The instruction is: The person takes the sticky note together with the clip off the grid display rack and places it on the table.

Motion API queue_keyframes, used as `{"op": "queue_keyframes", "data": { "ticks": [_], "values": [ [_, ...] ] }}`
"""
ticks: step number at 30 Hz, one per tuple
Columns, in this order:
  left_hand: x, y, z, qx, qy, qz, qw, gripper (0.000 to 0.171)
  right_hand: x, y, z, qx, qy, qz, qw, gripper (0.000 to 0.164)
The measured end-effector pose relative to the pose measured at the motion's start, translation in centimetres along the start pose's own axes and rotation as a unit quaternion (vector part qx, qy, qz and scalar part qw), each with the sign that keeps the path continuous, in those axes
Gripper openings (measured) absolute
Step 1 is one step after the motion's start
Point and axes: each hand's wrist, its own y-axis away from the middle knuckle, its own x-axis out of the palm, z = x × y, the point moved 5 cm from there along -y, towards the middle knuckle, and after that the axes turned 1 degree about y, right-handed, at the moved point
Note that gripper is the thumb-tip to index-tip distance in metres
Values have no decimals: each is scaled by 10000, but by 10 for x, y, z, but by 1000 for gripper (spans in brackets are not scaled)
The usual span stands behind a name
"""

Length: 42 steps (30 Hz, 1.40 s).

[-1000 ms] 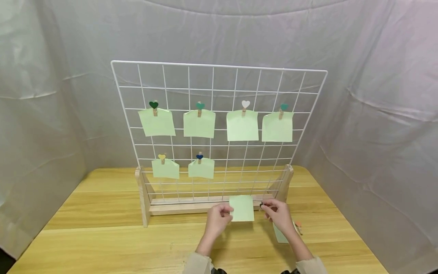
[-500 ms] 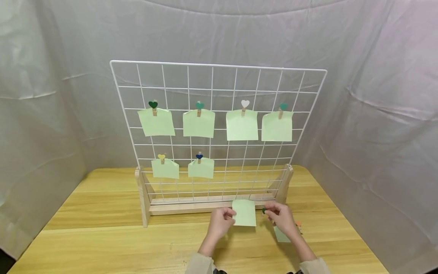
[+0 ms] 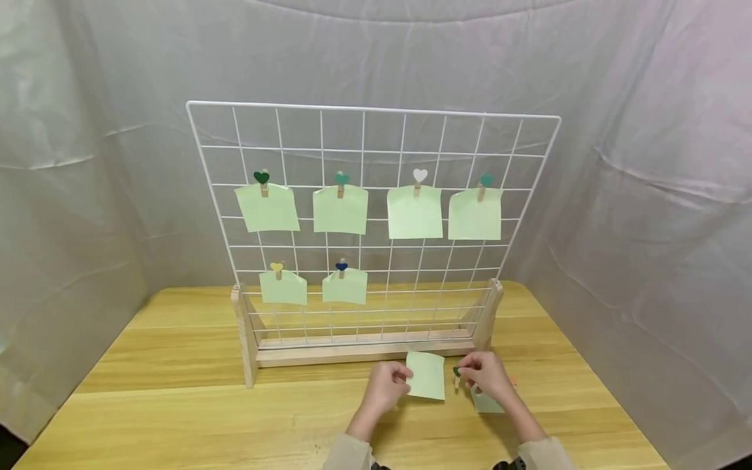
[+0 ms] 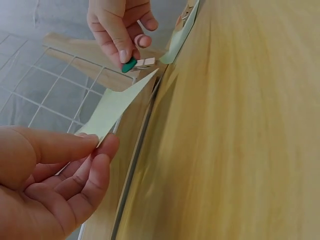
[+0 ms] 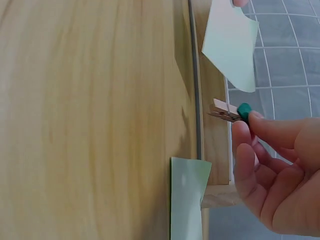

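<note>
My left hand (image 3: 384,387) pinches the left edge of a pale green paper note (image 3: 425,375) between thumb and fingers, in front of the rack's wooden base. To its right, my right hand (image 3: 486,374) pinches a small wooden clothespin (image 5: 225,111) by its end with the dark green heart (image 5: 244,111). In the left wrist view the clothespin lies close beyond the note's far corner, its wooden legs pointing away from the fingers. Another green note (image 3: 489,402) lies on the table under the right hand, partly hidden by it.
A white wire grid (image 3: 376,151) stands in a wooden base (image 3: 364,351) behind the hands. Several green notes hang on it from heart clothespins, including a white heart (image 3: 420,175) and a yellow heart (image 3: 277,267). An orange piece (image 3: 513,380) shows beside the right wrist. Grey cloth surrounds the wooden table (image 3: 176,418).
Both hands have moved a little right and toward the person, carrying the note and clothespin. The note has tilted, and the clothespin's green heart and wooden legs have come into clearer view.
</note>
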Motion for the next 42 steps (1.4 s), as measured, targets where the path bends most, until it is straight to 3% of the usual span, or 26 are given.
{"op": "queue_keyframes", "data": {
  "ticks": [12,21,32,42],
  "values": [
    [14,1,1,-159,-31,356,9992,20,2,2,-10,438,519,403,9969,6],
    [19,5,1,-287,-139,566,9979,18,4,1,-12,460,707,414,9956,7],
    [25,9,3,-493,107,1075,9929,10,10,2,-11,471,865,495,9939,9],
    [21,10,-3,-616,-274,1181,9907,6,11,3,-11,417,892,518,9938,10]
  ]
}}
